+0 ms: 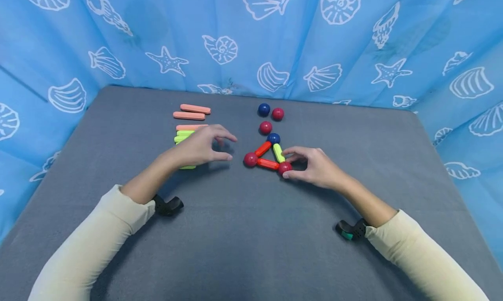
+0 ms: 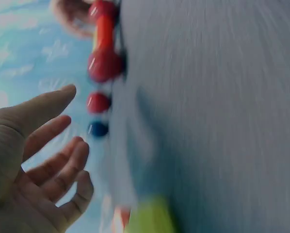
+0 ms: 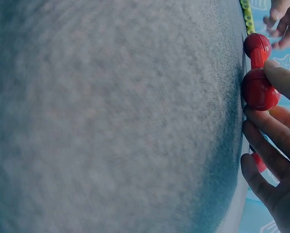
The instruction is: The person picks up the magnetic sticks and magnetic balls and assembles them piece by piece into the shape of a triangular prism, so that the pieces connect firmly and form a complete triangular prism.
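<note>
On the grey table lies a triangle of rods and balls: two red rods [image 1: 268, 164], one yellow-green rod [image 1: 278, 152], a blue ball [image 1: 273, 138] at the far corner and red balls at the near corners. My right hand [image 1: 314, 167] pinches the right-corner red ball [image 3: 260, 90] between thumb and fingers, its index finger beside the yellow-green rod. Left of the triangle, my left hand [image 1: 202, 146] hovers with fingers loosely spread and holds nothing. It partly hides a row of yellow-green rods [image 1: 181, 137]. The left-corner red ball [image 2: 105, 65] faces this hand.
Behind the triangle are two loose red balls [image 1: 265, 127] and a loose blue ball [image 1: 263, 109]. Several salmon rods [image 1: 195, 108] lie at the back left. A blue curtain [image 1: 235, 39] with shell prints hangs behind the table [image 1: 251, 240].
</note>
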Tool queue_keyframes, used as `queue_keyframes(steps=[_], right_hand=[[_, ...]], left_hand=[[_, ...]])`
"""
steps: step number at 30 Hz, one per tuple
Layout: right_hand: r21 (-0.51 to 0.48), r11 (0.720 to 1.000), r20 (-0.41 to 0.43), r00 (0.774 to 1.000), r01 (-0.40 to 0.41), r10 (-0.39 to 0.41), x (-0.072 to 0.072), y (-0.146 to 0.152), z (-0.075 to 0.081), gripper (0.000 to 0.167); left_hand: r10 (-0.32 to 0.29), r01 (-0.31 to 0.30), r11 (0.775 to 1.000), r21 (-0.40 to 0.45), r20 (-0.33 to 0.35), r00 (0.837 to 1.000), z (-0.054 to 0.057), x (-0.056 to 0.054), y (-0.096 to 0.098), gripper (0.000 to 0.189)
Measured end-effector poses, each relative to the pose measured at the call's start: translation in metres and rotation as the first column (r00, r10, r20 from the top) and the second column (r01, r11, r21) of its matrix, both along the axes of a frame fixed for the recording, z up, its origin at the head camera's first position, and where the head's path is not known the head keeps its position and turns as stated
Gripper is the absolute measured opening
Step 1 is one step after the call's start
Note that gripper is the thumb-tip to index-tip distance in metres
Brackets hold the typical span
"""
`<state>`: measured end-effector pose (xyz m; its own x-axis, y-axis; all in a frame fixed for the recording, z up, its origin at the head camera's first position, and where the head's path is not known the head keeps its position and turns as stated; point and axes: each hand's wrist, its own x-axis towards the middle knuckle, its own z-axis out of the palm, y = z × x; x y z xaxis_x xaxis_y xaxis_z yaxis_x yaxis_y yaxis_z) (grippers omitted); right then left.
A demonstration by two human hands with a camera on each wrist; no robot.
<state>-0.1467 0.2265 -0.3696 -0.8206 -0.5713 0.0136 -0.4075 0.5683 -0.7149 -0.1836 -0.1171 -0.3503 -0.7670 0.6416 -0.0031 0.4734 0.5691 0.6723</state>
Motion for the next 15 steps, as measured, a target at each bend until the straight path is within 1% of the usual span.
queue_keyframes(steps=[2, 4, 8, 11, 15], right_hand=[[-0.004, 1.0, 0.004, 1.0, -0.002, 0.002, 0.0, 0.0, 0.0, 0.055], [-0.008, 1.0, 0.008, 1.0, -0.003, 0.003, 0.0, 0.0, 0.0, 0.055], [-0.014, 1.0, 0.014, 1.0, -0.003, 0.003, -0.001, 0.001, 0.0, 0.055], [-0.014, 1.0, 0.017, 1.0, -0.004, 0.004, -0.002, 0.001, 0.0, 0.055], [-0.007, 1.0, 0.024, 1.0, -0.001, 0.001, -0.002, 0.001, -0.001, 0.056]], left_hand=[[0.009, -0.009, 1.0, -0.008, -0.044, 0.999, 0.005, 0.001, -0.021, 0.039], [0.006, -0.008, 0.999, -0.032, -0.07, 0.998, 0.006, 0.004, -0.04, 0.033], [-0.014, 0.004, 0.991, -0.131, -0.082, 0.997, 0.004, 0.014, -0.068, 0.027], [-0.012, -0.005, 0.983, -0.184, -0.09, 0.996, -0.001, 0.022, -0.081, 0.028], [0.013, -0.037, 0.978, -0.203, -0.118, 0.993, -0.006, 0.029, -0.088, 0.03]])
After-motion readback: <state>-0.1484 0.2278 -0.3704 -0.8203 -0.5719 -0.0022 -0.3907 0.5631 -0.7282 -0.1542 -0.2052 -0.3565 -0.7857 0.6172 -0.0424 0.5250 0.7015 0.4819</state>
